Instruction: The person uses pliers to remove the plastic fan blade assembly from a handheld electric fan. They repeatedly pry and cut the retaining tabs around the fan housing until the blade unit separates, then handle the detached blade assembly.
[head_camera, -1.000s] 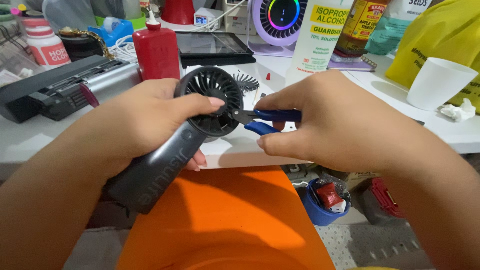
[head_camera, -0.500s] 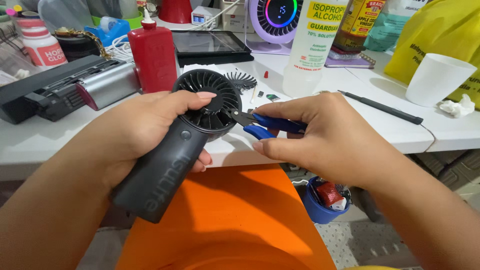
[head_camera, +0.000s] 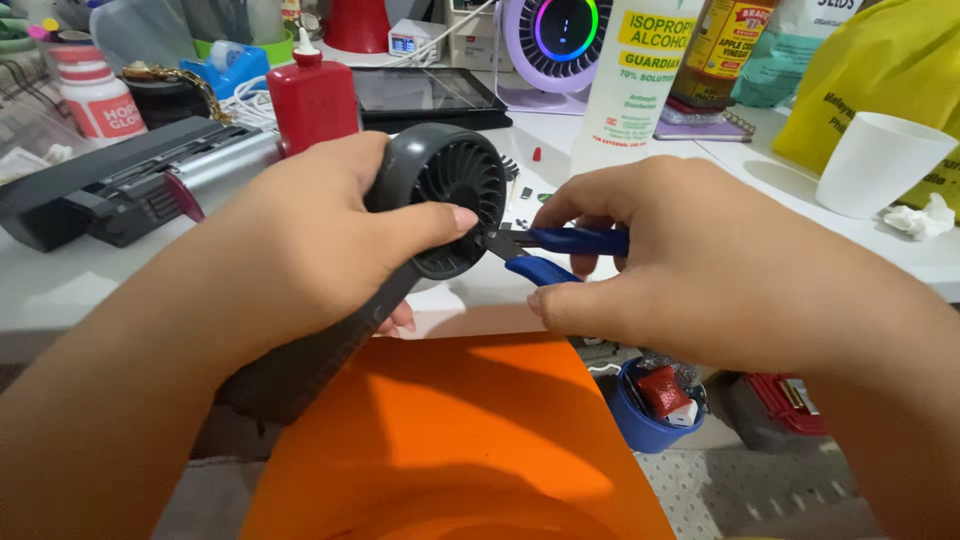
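Note:
My left hand (head_camera: 310, 240) grips a dark grey handheld fan (head_camera: 450, 185) by its handle, thumb pressed on the rim of the round head. The fan head is turned edge-on toward the right, its grille facing that way. My right hand (head_camera: 680, 260) holds small blue-handled cutters (head_camera: 555, 250), whose dark jaws touch the fan head's lower right edge just under my left thumb. Both hands hover over the front edge of the white table (head_camera: 60, 280).
A red bottle (head_camera: 312, 95), grey-black device (head_camera: 130, 175), tablet (head_camera: 425, 92), white alcohol bottle (head_camera: 640, 70), lit round fan (head_camera: 565, 35), white cup (head_camera: 880, 160) and yellow bag (head_camera: 880, 70) crowd the table. An orange surface (head_camera: 450, 430) lies below; a blue tub (head_camera: 650, 405) sits on the floor.
I have rotated the fan head so its grille faces right instead of toward me. The cutters moved slightly up and right, staying at the head's edge.

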